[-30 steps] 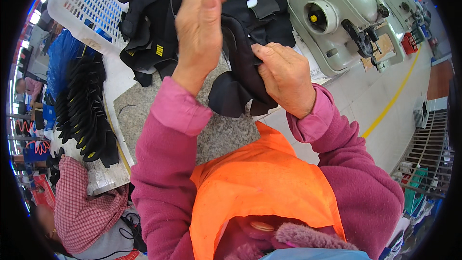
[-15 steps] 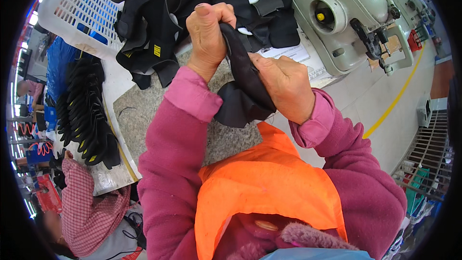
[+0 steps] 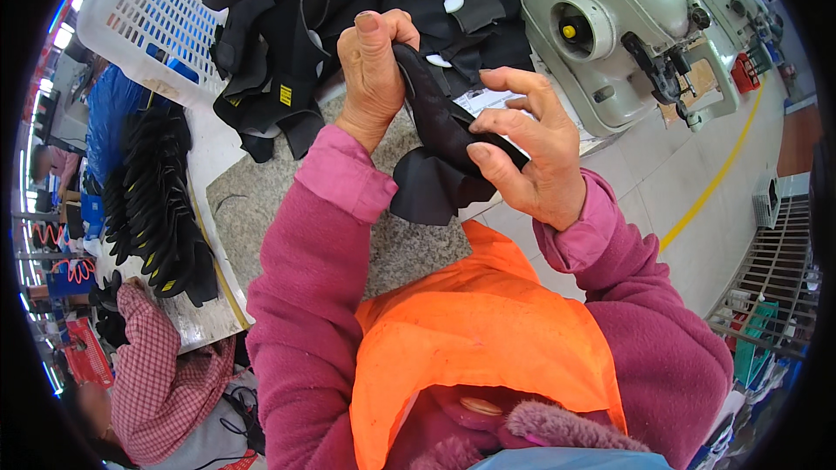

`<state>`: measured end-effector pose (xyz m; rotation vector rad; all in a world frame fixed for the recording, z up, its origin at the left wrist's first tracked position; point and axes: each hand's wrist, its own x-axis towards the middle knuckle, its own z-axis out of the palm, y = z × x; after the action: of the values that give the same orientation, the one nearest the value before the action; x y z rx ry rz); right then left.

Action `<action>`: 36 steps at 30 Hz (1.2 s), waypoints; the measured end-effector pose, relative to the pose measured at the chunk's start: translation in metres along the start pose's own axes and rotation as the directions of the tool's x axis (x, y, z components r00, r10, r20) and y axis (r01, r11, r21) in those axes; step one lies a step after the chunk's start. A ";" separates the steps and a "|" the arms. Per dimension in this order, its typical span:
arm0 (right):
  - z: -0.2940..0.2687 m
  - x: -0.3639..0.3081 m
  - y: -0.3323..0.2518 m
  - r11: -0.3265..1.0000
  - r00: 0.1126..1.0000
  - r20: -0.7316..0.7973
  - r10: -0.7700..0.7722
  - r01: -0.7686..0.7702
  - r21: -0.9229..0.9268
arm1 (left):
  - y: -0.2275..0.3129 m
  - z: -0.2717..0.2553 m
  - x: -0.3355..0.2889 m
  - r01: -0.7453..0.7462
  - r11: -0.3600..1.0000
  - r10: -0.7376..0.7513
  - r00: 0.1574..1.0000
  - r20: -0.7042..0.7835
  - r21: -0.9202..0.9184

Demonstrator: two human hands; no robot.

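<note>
A soft black fabric piece (image 3: 433,126), long and folded with a wide flap hanging at its lower end, is held above the grey mottled tabletop (image 3: 252,209). My left hand (image 3: 373,65) is closed around its upper end, thumb pointing up. On its right side, my right hand (image 3: 535,144) has its fingers spread. The thumb and a middle fingertip rest at the piece's raised edge, while the index finger stands away from it. Several similar black pieces (image 3: 279,61), some with yellow marks, lie heaped beyond my hands.
A white perforated basket (image 3: 152,13) stands at the far left, near a row of stacked black pieces (image 3: 152,200). At the far right sits a pale green sewing machine (image 3: 610,43). A person in a checkered sleeve (image 3: 144,374) is at the lower left.
My right hand has loosened from its closed grip on the black piece, its fingers spreading apart. My left hand keeps its hold, and the piece's right edge now shows lifted.
</note>
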<state>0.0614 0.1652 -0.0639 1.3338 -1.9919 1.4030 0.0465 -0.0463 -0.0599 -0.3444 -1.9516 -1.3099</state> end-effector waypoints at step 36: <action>0.036 0.016 -0.011 0.884 0.982 0.005 -0.189 0.172 -0.436 | -0.020 0.000 0.019 0.077 0.878 0.004 0.986 0.168 -0.473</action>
<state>0.0708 0.1254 -0.0624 1.2336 -1.9458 0.8250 0.0217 -0.0581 -0.0606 -0.6783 -1.7454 -1.8401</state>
